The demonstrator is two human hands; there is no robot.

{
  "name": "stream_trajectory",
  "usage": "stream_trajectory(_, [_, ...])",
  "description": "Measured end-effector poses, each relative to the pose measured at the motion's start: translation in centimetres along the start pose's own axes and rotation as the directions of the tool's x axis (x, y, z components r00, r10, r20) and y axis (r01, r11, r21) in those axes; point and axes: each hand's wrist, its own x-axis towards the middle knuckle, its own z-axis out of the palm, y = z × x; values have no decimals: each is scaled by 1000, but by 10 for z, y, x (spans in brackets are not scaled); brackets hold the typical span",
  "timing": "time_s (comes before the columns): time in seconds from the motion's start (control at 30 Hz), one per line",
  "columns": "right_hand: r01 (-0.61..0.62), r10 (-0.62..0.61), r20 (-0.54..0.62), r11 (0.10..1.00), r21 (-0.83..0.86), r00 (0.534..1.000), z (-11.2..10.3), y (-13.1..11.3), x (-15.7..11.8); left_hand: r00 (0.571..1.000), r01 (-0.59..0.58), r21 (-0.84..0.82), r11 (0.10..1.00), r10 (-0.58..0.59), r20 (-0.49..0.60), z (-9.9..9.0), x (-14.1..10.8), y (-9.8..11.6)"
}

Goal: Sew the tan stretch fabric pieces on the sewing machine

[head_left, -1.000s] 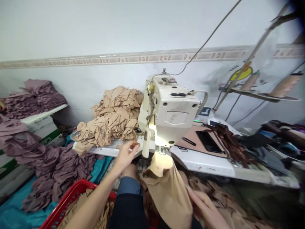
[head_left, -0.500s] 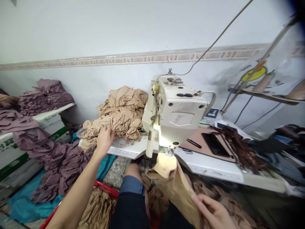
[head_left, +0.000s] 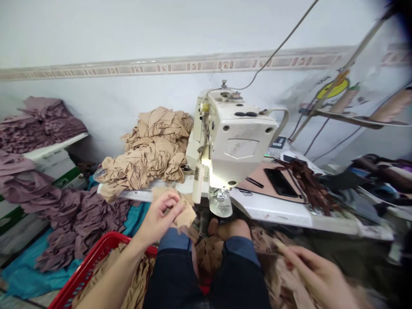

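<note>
So the left hand (head_left: 162, 216) has a small beige piece (head_left: 186, 214) pinched between thumb and fingers, held up in the air just in front of the table edge, a bit left of the sewing machine (head_left: 238, 146). The piece is kinda smeary, so don't ask me about its exact shape. The right hand (head_left: 318, 268) is way over on the other side, low down, fingers curled, next to some loose pale beige cloth (head_left: 285, 277) below the tabletop; it's blurry there, so I can't tell if it's actually gripping that or not. The machine's lamp is lit, shining down on the rounded bed (head_left: 220, 206) under the head. Left of the machine there's a big rumpled beige heap (head_left: 157, 150) on the table, and a red basket (head_left: 85, 266) with more beige stuff sits down by the left forearm. Further left, a purple pile (head_left: 80, 223) spills down over some blue sheeting (head_left: 24, 266). On the right you've got a black phone (head_left: 280, 182) lying on a pinkish mat, dark brown strips (head_left: 309, 184) right beside it, and 2 thread cones up on the stand.
</note>
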Motion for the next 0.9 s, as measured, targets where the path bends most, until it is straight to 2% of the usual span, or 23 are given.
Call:
stream_trajectory(0.07, [-12,4,146,998,55,989,43,-12,-20,994,110,-141,984,-113,-12,28,-10,-11])
stream_trajectory(0.1, [9,-25,175,996,92,984,64,-18,-31,987,150,-198,969,-159,-32,40,-14,-18])
stream_trajectory(0.17, [86,-116,192,984,158,975,102,-29,-52,972,209,-259,943,-229,-50,59,-21,-34])
stream_trajectory(0.23, [161,-201,193,965,205,960,133,-38,-67,962,255,-246,935,-270,-29,74,-31,-45])
stream_trajectory(0.33, [133,-208,241,947,293,948,167,-42,-73,965,262,-158,952,-261,29,89,-48,-52])
stream_trajectory(0.43, [-23,-150,358,899,436,922,189,-34,-67,987,148,-36,988,-145,64,94,-56,-51])
stream_trajectory(0.5, [-91,-141,447,884,459,884,190,-27,-61,995,48,102,994,-56,79,90,-53,-53])
stream_trajectory(0.57, [-86,-143,519,916,392,842,178,-22,-53,982,-32,242,970,-14,188,79,-46,-55])
stream_trajectory(0.6, [-73,-141,556,936,344,819,168,-22,-49,958,-57,277,959,-26,285,73,-43,-57])
stream_trajectory(0.63, [-64,-136,594,951,303,793,156,-22,-44,917,-66,281,958,-53,396,66,-41,-58])
stream_trajectory(0.7, [-82,-116,669,963,257,734,131,-23,-34,797,-30,216,976,-107,595,55,-39,-58])
stream_trajectory(0.77, [-111,-99,719,965,239,688,110,-25,-25,690,38,135,990,-124,713,50,-40,-55])
stream_trajectory(0.8, [-122,-92,730,964,235,677,103,-26,-21,660,54,111,992,-119,741,50,-41,-53])
stream_trajectory(0.83, [-132,-83,736,964,230,672,98,-26,-19,649,53,106,993,-115,752,51,-42,-51])
stream_trajectory(0.9, [-140,-64,730,966,215,680,92,-27,-16,677,12,139,990,-111,728,56,-44,-49])
